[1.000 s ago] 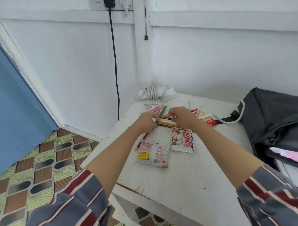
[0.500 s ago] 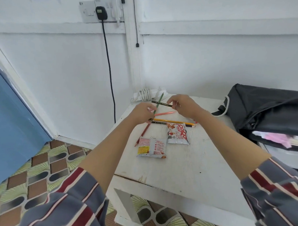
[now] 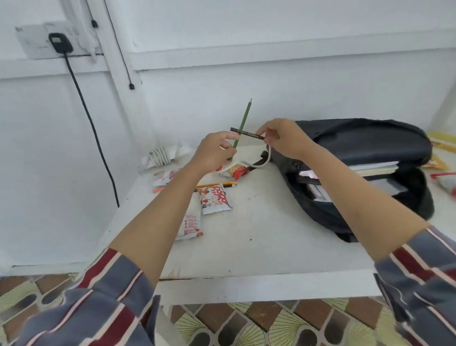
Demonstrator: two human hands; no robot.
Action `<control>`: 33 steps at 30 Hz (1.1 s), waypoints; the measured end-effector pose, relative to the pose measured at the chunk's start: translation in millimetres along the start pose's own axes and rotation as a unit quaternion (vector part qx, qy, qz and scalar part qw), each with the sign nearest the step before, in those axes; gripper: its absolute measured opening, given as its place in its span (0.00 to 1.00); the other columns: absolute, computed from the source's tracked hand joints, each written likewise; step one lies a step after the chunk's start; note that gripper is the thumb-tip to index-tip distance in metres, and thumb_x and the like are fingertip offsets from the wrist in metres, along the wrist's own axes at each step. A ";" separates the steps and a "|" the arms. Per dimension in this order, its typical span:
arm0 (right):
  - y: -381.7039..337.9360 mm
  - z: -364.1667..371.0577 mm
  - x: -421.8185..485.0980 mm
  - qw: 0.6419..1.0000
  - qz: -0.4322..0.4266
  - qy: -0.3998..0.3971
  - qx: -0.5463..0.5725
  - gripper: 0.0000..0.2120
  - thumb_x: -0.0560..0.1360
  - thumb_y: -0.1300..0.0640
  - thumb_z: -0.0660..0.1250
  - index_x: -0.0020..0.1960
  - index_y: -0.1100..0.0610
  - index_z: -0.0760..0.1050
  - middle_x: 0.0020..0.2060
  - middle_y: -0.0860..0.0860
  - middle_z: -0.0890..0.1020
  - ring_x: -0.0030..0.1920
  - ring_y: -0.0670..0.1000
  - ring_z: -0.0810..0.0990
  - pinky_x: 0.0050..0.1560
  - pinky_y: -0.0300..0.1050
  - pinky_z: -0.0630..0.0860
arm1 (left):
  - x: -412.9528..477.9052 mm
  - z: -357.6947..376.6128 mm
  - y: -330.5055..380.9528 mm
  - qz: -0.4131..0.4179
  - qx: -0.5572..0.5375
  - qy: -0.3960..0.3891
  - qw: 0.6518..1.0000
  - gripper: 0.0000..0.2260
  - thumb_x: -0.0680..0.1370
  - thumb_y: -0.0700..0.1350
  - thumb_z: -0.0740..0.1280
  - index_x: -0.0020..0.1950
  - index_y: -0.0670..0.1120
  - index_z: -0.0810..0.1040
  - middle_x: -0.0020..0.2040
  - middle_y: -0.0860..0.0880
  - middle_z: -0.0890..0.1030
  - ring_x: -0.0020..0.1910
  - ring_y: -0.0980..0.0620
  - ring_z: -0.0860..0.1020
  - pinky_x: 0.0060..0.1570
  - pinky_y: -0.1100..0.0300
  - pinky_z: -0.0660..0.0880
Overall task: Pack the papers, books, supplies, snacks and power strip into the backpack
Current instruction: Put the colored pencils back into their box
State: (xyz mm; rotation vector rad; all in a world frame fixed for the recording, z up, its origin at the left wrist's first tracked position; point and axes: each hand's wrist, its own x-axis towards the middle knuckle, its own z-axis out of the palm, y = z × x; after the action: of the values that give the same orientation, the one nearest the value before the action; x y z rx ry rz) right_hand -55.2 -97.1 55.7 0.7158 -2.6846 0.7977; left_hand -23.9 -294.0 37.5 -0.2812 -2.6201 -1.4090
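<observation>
My left hand (image 3: 214,152) holds a green pencil (image 3: 243,121) upright above the white table (image 3: 258,234). My right hand (image 3: 283,140) pinches a dark pencil (image 3: 245,133) level, crossing the green one. The black backpack (image 3: 367,137) lies open at the right with books and papers (image 3: 370,168) inside. Snack packets (image 3: 214,198) lie below my hands, one more red packet (image 3: 236,170) behind them. A yellow pencil (image 3: 216,185) lies on the table. The white power strip (image 3: 165,154) with its coiled cord sits at the back left by the wall.
A black cable (image 3: 93,125) runs down the wall from a socket (image 3: 57,42) at the upper left. More packets and a red item (image 3: 453,182) lie at the far right past the backpack. Patterned floor tiles (image 3: 241,330) show below the table's front edge.
Both hands have lifted off the table, the left with the green pencil now upright, the right with the dark pencil. The view has swung right, showing more of the backpack.
</observation>
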 end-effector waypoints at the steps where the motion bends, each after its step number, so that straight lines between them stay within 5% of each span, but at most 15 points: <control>1: 8.3 -11.6 -7.4 1.000 0.011 0.009 0.000 0.12 0.76 0.67 0.62 0.56 0.59 0.78 0.43 0.52 0.75 0.44 0.51 0.73 0.47 0.40 0.68 | 4.3 10.9 9.2 0.012 -0.002 -0.008 1.000 0.15 0.76 0.37 0.64 0.62 0.47 0.76 0.41 0.49 0.80 0.39 0.50 0.80 0.46 0.57 0.80; 7: 67.0 -84.6 -59.4 0.996 0.066 0.062 -0.009 0.11 0.75 0.67 0.63 0.56 0.61 0.78 0.43 0.52 0.75 0.43 0.49 0.73 0.47 0.38 0.68 | 29.8 93.7 75.5 0.091 -0.048 -0.056 0.993 0.15 0.77 0.35 0.64 0.63 0.44 0.76 0.38 0.48 0.78 0.37 0.56 0.77 0.39 0.65 0.79; 12: 127.3 -148.5 -111.4 0.987 0.121 0.101 -0.010 0.11 0.74 0.68 0.64 0.54 0.60 0.79 0.39 0.51 0.75 0.35 0.41 0.71 0.38 0.27 0.66 | 44.5 179.3 135.4 0.128 -0.085 -0.103 0.983 0.15 0.77 0.36 0.64 0.64 0.45 0.75 0.39 0.50 0.78 0.39 0.56 0.78 0.40 0.66 0.79; 18: 205.0 -209.0 -180.8 0.973 0.191 0.111 -0.064 0.12 0.73 0.69 0.63 0.55 0.61 0.79 0.47 0.58 0.80 0.44 0.49 0.73 0.47 0.41 0.71 | 49.4 291.1 190.5 0.153 -0.099 -0.173 0.968 0.15 0.77 0.34 0.63 0.63 0.45 0.75 0.37 0.48 0.77 0.37 0.54 0.77 0.40 0.62 0.79; 29: 318.3 -261.2 -280.8 0.937 0.317 0.097 -0.109 0.14 0.73 0.69 0.60 0.53 0.60 0.80 0.49 0.54 0.80 0.44 0.50 0.73 0.42 0.37 0.68 | 56.6 432.5 229.0 0.137 -0.058 -0.293 0.945 0.17 0.77 0.36 0.64 0.65 0.46 0.74 0.42 0.49 0.78 0.35 0.51 0.78 0.44 0.52 0.78; 33: 350.1 -268.5 -294.8 0.923 0.357 0.084 -0.116 0.17 0.73 0.72 0.57 0.53 0.60 0.79 0.44 0.53 0.77 0.44 0.50 0.72 0.45 0.41 0.67 | 70.8 466.4 231.7 0.120 -0.064 -0.319 0.938 0.16 0.78 0.37 0.63 0.65 0.47 0.73 0.46 0.45 0.79 0.36 0.54 0.79 0.34 0.65 0.76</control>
State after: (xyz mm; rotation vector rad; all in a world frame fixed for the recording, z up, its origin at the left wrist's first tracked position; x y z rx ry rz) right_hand 38.0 423.5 12.7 -0.4074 -2.7978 0.6158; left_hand -59.3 227.8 -14.4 -1.2177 -2.8106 -1.6032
